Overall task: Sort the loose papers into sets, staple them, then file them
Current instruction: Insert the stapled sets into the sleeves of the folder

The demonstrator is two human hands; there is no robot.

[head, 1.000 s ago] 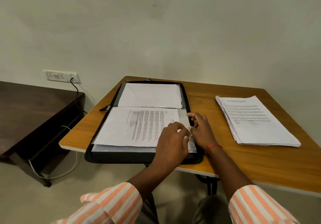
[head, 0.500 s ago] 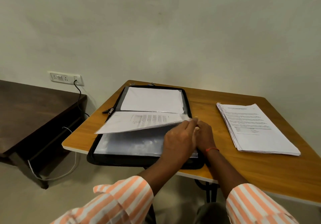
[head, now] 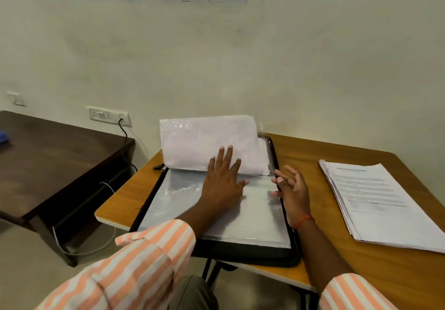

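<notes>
**Plastic sleeve pinned back, papers waiting**

The left hand (head: 222, 179) lies flat, fingers straight, pressing a filled sleeve (head: 207, 138) back in the folder (head: 252, 258); it grips nothing. The right hand (head: 292, 190) hovers spread and empty at the folder's right edge. The papers (head: 385, 201) sit stacked on the table (head: 325, 155), well apart. Likely risk: the bowed sleeve springs forward once the palm lifts, covering the pocket below.

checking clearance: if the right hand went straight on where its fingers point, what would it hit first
Likely the right edge of the turned-up sleeves, just ahead of the right hand; its height above the folder is unclear.
</notes>
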